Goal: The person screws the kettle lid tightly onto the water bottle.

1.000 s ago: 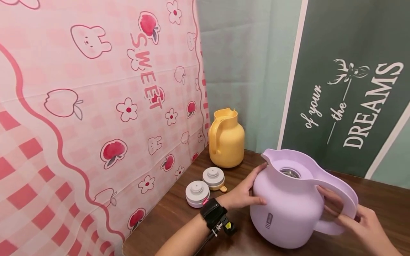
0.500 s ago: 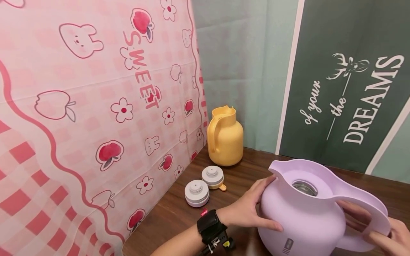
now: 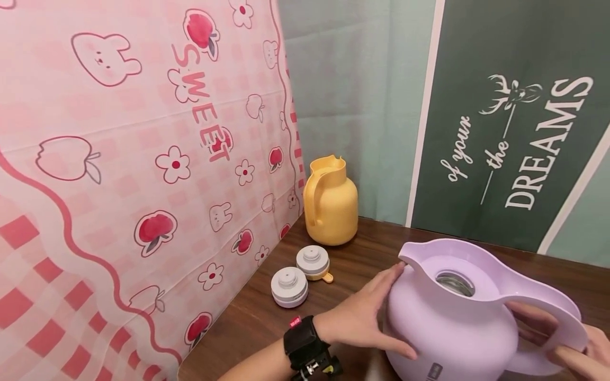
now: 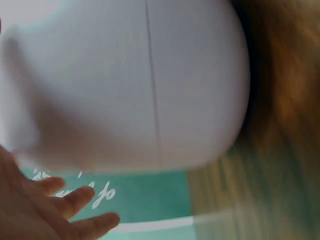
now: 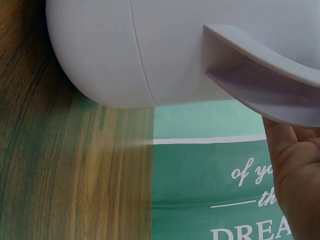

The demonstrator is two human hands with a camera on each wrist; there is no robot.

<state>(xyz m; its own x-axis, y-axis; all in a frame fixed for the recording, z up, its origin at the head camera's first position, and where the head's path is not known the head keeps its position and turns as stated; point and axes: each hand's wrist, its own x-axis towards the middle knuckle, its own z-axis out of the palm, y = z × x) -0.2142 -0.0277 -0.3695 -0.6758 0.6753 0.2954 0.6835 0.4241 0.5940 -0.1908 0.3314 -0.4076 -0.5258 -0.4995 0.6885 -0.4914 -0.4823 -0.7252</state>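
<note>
A lilac jug (image 3: 457,323) without a lid stands on the wooden table (image 3: 257,328) at the lower right, its steel mouth showing. My left hand (image 3: 367,317) lies flat against the jug's left side, fingers straight. My right hand (image 3: 591,354) grips the jug's curved handle (image 3: 548,304), fingers curled under it. In the left wrist view the jug's body (image 4: 130,85) fills the frame above my fingers (image 4: 75,210). The right wrist view shows the jug (image 5: 130,50), its handle (image 5: 260,75) and my palm (image 5: 295,165) beneath it.
A yellow jug (image 3: 331,203), also lidless, stands in the back corner. Two round grey lids (image 3: 289,286) (image 3: 313,262) lie on the table left of my hands. A pink patterned cloth (image 3: 119,185) hangs at the left, a green poster (image 3: 514,121) behind.
The lilac jug has shifted right and toward me with both hands on it. The lids and the yellow jug have stayed in place.
</note>
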